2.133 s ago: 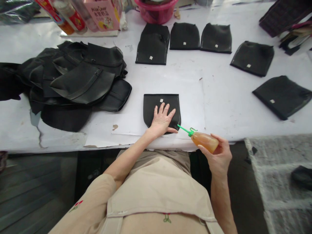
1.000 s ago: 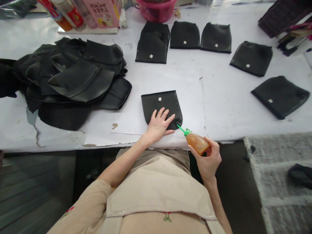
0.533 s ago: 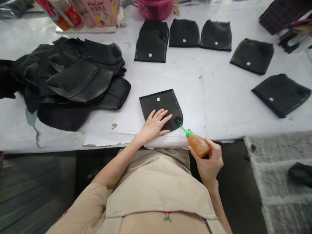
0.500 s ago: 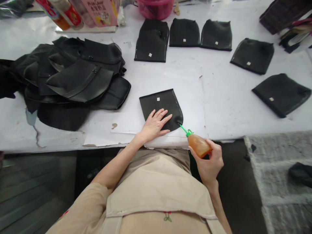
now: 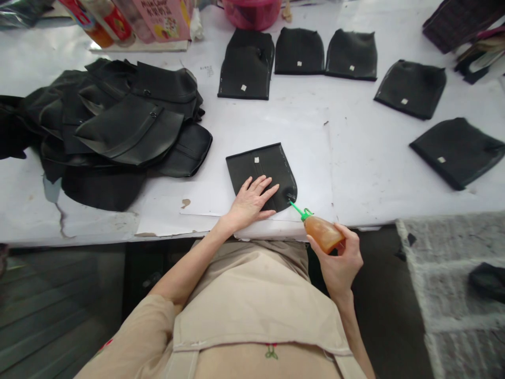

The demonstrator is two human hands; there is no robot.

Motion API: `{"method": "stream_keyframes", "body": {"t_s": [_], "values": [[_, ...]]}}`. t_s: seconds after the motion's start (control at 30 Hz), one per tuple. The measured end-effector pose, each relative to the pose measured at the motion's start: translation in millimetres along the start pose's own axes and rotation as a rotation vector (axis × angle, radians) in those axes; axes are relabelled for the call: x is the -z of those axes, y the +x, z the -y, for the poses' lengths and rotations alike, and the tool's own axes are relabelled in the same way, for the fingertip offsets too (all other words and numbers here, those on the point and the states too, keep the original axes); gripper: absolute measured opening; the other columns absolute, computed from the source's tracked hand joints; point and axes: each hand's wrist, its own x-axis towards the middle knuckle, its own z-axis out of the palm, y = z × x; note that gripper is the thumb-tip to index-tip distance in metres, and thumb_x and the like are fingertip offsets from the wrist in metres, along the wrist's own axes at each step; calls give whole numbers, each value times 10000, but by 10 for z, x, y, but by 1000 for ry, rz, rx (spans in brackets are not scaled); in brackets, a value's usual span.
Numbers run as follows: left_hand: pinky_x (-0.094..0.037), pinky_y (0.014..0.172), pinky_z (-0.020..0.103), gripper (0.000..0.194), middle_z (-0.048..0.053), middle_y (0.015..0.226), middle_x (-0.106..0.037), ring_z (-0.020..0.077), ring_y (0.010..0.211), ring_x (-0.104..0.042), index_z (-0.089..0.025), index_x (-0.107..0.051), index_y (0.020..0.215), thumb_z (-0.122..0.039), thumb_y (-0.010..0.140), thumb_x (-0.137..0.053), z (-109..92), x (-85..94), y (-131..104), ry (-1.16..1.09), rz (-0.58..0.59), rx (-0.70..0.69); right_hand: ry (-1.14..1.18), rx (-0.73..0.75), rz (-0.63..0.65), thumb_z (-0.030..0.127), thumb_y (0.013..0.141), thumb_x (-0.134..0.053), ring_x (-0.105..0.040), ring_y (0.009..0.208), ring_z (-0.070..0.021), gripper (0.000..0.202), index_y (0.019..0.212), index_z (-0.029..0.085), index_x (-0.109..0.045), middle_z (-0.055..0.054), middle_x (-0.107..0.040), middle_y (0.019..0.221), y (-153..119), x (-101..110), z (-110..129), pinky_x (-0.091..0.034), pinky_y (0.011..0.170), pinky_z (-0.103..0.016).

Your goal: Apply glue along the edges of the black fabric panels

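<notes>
A black leather-like piece with a small white label lies on the table in front of me. My left hand rests flat on it, fingers spread. In my right hand is a squeeze bottle of amber liquid, probably glue, with a green nozzle. The bottle is tilted, and its tip meets the piece near the rounded right corner. A shiny wet-looking line runs along the piece's right edge.
To the left a heap of black pieces covers much of the table. Several similar labelled pieces lie in an arc behind and to the right. Bottles, a pink box and a pink tub stand at the back.
Both hands and the bottle hold almost the same place. The nozzle tip has shifted very slightly at the piece's corner.
</notes>
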Motion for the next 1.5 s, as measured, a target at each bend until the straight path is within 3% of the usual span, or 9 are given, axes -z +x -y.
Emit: {"method": "stream_keyframes", "body": {"t_s": [0.13,0.27,0.4,0.57,0.77,1.0,1.13,1.23,1.5], "values": [[-292,1200,529,689,200,1489,-472,336,1435,-384,-135,-502,1403,-419,820,-737,12,8,-104,-30,-56,-29,17,-21,-8,449,694,-854,-660,970,-248,610,1200,210,-610,-74,-649,1066,6,0,-14,-574,804,-373],[-397,1156,515,402,188,1326,-599,313,1333,-514,-125,-615,1124,-311,801,-766,58,-55,-240,-122,-190,-70,29,-19,16,444,683,-863,-662,959,-241,621,1197,201,-613,-69,-651,1063,-15,10,-2,-575,791,-366],[-434,1129,540,165,170,1239,-637,318,1309,-541,-154,-600,875,-236,823,-734,88,-139,-296,-142,-253,-110,36,-11,45,418,682,-871,-660,952,-237,614,1199,205,-617,-66,-655,1068,-45,15,34,-571,785,-366],[-445,1119,552,50,161,1256,-629,317,1328,-528,-163,-603,834,-147,849,-648,84,-172,-309,-93,-270,-156,69,-6,69,397,682,-875,-659,953,-230,613,1204,215,-613,-60,-654,1079,-77,4,71,-563,760,-341],[-476,1101,537,154,163,1258,-631,289,1323,-535,-157,-598,884,-32,807,-551,89,-202,-334,-98,-289,-182,113,4,117,378,677,-881,-651,957,-228,620,1212,223,-606,-53,-651,1074,-122,-40,61,-558,780,-348],[-463,1095,497,52,130,1160,-658,282,1279,-534,-152,-629,863,-102,860,-614,75,-160,-399,3,-364,-165,107,-9,132,390,679,-877,-652,950,-229,616,1208,228,-607,-54,-651,1078,-130,-21,74,-558,780,-355],[-513,893,428,81,61,1012,-687,245,1064,-591,-192,-641,823,-180,903,-635,50,-106,-453,137,-395,-98,84,-20,135,415,681,-872,-653,932,-229,615,1202,222,-609,-56,-656,1066,-125,-26,83,-555,747,-348],[-477,745,350,132,41,916,-680,207,904,-578,-194,-636,809,-175,933,-595,53,-122,-449,214,-392,-143,102,-28,135,418,683,-869,-657,943,-231,617,1206,221,-608,-58,-652,1078,-114,-48,83,-563,765,-356],[-416,646,272,238,49,910,-662,167,801,-510,-199,-631,787,-108,961,-496,64,-288,-350,217,-473,-123,145,-71,99,391,655,-889,-654,996,-241,621,1188,219,-619,-65,-653,1111,-67,-129,90,-575,812,-369]]}}
